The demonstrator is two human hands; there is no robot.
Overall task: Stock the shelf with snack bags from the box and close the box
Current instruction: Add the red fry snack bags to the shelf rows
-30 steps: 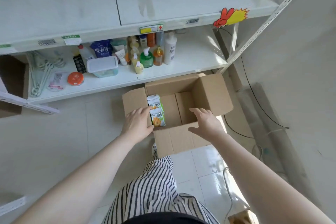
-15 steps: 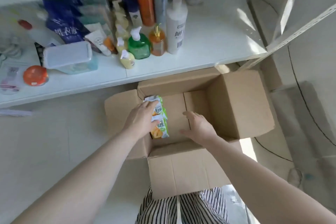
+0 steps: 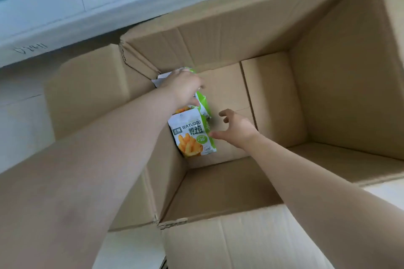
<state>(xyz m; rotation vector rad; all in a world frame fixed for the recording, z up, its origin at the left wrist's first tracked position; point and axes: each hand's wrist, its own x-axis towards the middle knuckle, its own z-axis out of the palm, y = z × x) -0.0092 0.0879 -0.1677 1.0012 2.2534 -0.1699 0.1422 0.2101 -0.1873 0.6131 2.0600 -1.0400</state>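
1. Snack bags (image 3: 193,135) lie at the bottom of the box (image 3: 341,98), pushed up against its left wall. You can see two, maybe more, in a short row that runs from near you to far from you.
2. Your left hand (image 3: 183,89) is on the far bag (image 3: 202,102). The fingers curl down over its top, and it looks like they grip it, but the fingertips are hidden.
3. Your right hand (image 3: 235,129) is low in the box, just to the right of the near bag. Its fingers are spread and a bit bent, and they hold nothing. The thumb is right at the bag's green edge.
4. The near bag lies face up, with its long side pointing away from you. Your right hand is the closer one to it, so I think that hand should slide left and take it.
5. The rest of the box floor is bare cardboard. All four flaps stand open.
6. The white shelf (image 3: 65,17) is just past the far side of the box.
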